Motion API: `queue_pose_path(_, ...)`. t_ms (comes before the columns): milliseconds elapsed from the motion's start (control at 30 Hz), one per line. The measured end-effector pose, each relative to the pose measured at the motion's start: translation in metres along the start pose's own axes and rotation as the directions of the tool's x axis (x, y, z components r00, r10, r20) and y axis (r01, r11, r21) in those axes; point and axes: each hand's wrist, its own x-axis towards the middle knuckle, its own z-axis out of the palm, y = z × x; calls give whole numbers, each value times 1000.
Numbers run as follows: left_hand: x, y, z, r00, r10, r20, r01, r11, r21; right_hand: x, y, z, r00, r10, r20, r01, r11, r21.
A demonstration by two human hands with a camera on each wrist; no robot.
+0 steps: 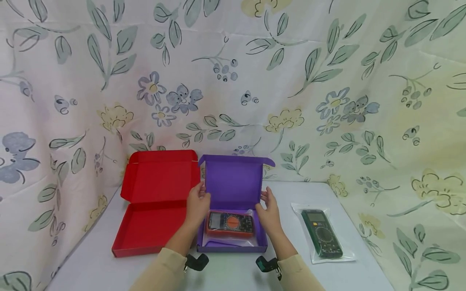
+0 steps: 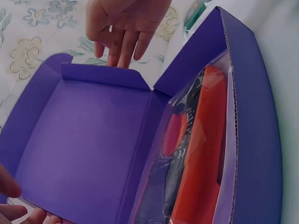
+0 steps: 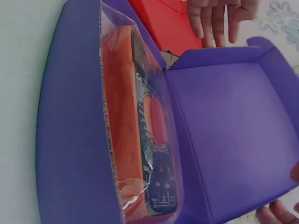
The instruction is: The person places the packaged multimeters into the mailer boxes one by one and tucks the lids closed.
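Note:
A purple cardboard box [image 1: 233,249] stands with its lid [image 1: 234,184] raised. Inside lies a multimeter [image 1: 230,223] with a red-orange case and an orange dial, wrapped in a clear plastic bag [image 1: 247,242]. My left hand [image 1: 198,204] is at the lid's left side edge, its fingers mostly straight. At the right side edge is my right hand [image 1: 268,210], with fingers [image 2: 126,49] extending down near the lid's side flap [image 2: 105,74]. Some fingertips of both hands are hidden behind the lid, so firm contact cannot be made out.
To the left stands an open red box [image 1: 149,228], its lid tilted back. A dark green multimeter [image 1: 322,233] in a clear bag lies on the white table [image 1: 291,194] at the right. A floral cloth [image 1: 233,101] hangs behind the table.

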Motion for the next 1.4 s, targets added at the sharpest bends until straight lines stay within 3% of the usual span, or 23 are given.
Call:
queue_pose_path(100, -2, -1, -1, 1000, -15, -9, 15, 1000, 2, -8, -20, -2, 1000, -5, -21, 5, 1000, 10)
queue_pose_path(200, -3, -3, -2, 1000, -13, -26, 13, 1000, 14, -10, -23, -1, 999, -4, -40, 5, 999, 35)
queue_pose_path(367, -6, -6, -4, 998, -32, -52, 31, 999, -10, -4, 5, 1, 998, 13, -69, -11, 999, 31)
queue_pose_path(567, -10, -6, -7, 995, -82, -53, 79, 995, -58, -6, 5, -4, 994, 38, -104, -37, 999, 3)
queue_pose_path(800, -15, -4, -13, 993, -83, -84, 74, 992, -105, -10, 4, -8, 993, 55, -103, -41, 990, 132)
queue_pose_path(933, -18, -5, -17, 991, -112, -72, 100, 984, -146, -13, 5, -10, 992, 66, -109, -50, 988, 144)
queue_pose_path(1133, -21, -8, -22, 990, -137, -40, 130, 982, -140, -17, 10, -14, 993, 80, -90, -68, 989, 133)
queue_pose_path(1400, -25, -19, -28, 978, -208, 24, 209, 965, -159, -21, 17, -20, 991, 118, -62, -106, 981, 162)
